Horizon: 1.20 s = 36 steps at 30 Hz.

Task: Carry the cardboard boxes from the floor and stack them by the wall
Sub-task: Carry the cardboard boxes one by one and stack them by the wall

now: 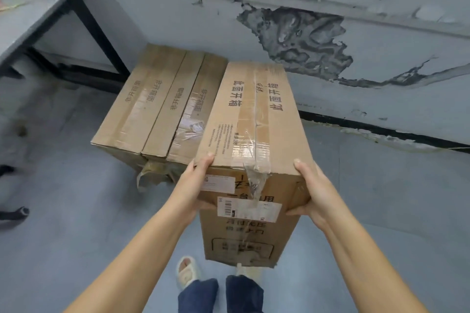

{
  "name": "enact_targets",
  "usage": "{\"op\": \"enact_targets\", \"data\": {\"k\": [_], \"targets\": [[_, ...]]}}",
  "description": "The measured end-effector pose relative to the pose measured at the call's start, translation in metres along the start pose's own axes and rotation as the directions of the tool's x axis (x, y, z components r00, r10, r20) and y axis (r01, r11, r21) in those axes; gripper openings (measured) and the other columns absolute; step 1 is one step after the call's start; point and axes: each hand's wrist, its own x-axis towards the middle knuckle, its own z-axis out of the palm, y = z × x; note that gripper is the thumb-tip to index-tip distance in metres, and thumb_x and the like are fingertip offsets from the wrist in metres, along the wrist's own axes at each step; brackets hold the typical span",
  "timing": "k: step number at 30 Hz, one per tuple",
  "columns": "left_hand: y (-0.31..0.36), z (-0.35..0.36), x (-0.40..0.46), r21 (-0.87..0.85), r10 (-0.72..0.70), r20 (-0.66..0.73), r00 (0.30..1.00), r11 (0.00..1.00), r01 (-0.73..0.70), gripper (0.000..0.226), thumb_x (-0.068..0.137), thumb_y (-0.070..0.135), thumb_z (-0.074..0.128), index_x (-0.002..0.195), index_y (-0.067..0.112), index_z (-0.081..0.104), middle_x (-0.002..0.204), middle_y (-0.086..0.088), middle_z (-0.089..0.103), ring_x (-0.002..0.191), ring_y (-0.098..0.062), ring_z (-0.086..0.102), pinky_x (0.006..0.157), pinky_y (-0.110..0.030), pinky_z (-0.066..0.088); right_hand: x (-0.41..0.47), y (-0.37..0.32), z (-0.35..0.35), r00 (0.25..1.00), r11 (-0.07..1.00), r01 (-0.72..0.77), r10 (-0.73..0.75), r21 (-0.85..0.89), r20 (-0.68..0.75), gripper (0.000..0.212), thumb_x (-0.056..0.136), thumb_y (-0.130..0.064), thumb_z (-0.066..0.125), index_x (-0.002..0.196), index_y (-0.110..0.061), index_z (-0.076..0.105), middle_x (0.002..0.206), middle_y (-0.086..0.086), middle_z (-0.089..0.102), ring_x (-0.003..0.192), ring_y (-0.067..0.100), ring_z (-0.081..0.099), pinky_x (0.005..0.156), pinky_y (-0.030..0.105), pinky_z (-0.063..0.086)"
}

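Ahead, floor boxes by the peeling wall — table left — both hands clasping the carried box

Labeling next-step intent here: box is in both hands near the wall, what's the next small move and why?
Probably lower the held box beside the boxes already by the wall. The left hand and right hand grip its near end, it seems off the floor, and its far end already reaches the wall.
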Motion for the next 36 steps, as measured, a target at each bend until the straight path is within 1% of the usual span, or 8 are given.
{"op": "enact_targets", "data": {"k": [4,10,13,17,21,26,31,36], "targets": [[-0.017,0.0,0.076,0.026,0.008,0.014,1.0,1.0,-0.008,0.025,0.092,0.049,0.051,0.115,0.041,0.057,0.101,0.008,0.073,0.083,-0.01,0.071,0.066,-0.049,0.058,0.074,0.025,0.014,1.0,1.0,0.004,-0.003,0.012,-0.009,0.046,0.093,-0.041,0.051,0.138,-0.039,0.041,0.13,-0.007,0.058,0.113,0.019,0.057,0.067,0.051,0.057],[-0.104,-0.026,0.168,0.039,-0.023,0.015,1.0,0.999,0.023,0.036,0.096,0.039,0.046,0.132,0.037,0.048,0.121,0.007,0.066,0.107,-0.014,0.064,0.085,-0.047,0.055,0.161,0.122,0.025,0.998,0.997,-0.07,0.07,0.021,-0.003,0.054,0.096,-0.035,0.051,0.145,-0.04,0.031,0.135,-0.01,0.054,0.117,0.014,0.055,0.09,0.053,0.051],[-0.151,-0.041,0.177,0.072,-0.055,-0.043,0.998,0.996,0.058,0.037,0.096,0.038,0.045,0.134,0.04,0.044,0.115,0.018,0.065,0.106,-0.004,0.062,0.078,-0.03,0.054,0.171,0.177,0.027,0.995,0.995,-0.095,0.096,0.031,-0.03,0.051,0.096,-0.03,0.051,0.143,-0.042,0.035,0.125,-0.016,0.062,0.106,0.007,0.063,0.086,0.039,0.056],[-0.189,-0.057,0.171,0.05,-0.266,-0.079,0.961,0.962,0.27,0.052,0.093,0.05,0.044,0.142,0.037,0.033,0.131,0.011,0.055,0.116,-0.007,0.051,0.09,-0.04,0.043,0.163,0.222,0.032,0.986,0.987,-0.15,0.154,0.057,-0.064,0.046,0.096,-0.027,0.053,0.138,-0.041,0.042,0.117,-0.017,0.065,0.101,0.004,0.065,0.076,0.03,0.057],[-0.188,-0.068,0.167,-0.074,-0.462,-0.024,0.886,0.885,0.46,0.055,0.084,0.054,0.053,0.133,0.032,0.041,0.124,0.006,0.058,0.117,-0.018,0.052,0.084,-0.04,0.048,0.16,0.23,0.04,0.982,0.984,-0.171,0.175,0.05,-0.069,0.047,0.093,-0.031,0.056,0.137,-0.041,0.044,0.121,-0.014,0.065,0.106,0.008,0.064,0.076,0.03,0.057],[-0.174,-0.068,0.202,-0.239,-0.416,-0.029,0.909,0.886,0.398,0.049,0.089,0.041,0.058,0.131,0.019,0.046,0.128,-0.008,0.059,0.114,-0.023,0.057,0.096,-0.04,0.044,0.192,0.209,0.05,0.989,0.99,-0.139,0.14,0.025,-0.051,0.044,0.093,-0.033,0.056,0.134,-0.041,0.046,0.117,-0.016,0.066,0.106,0.012,0.064,0.078,0.036,0.056],[-0.146,-0.056,0.271,-0.469,-0.353,-0.118,0.928,0.844,0.261,0.071,0.094,0.021,0.057,0.152,0.014,0.016,0.138,-0.014,0.052,0.118,-0.026,0.055,0.105,-0.047,0.041,0.253,0.184,0.074,0.996,0.997,-0.083,0.083,-0.006,-0.015,0.044,0.097,-0.029,0.052,0.138,-0.04,0.042,0.115,-0.022,0.064,0.102,0.007,0.063,0.068,0.029,0.054],[-0.122,-0.057,0.326,-0.417,-0.339,-0.151,0.929,0.873,0.251,0.038,0.099,0.005,0.043,0.137,0.002,0.041,0.141,-0.015,0.049,0.128,-0.03,0.048,0.105,-0.05,0.037,0.308,0.172,0.092,0.999,0.998,-0.045,0.045,-0.047,-0.002,0.052,0.098,-0.012,0.045,0.141,-0.041,0.04,0.111,-0.026,0.062,0.095,0.006,0.058,0.069,0.032,0.049]]}}
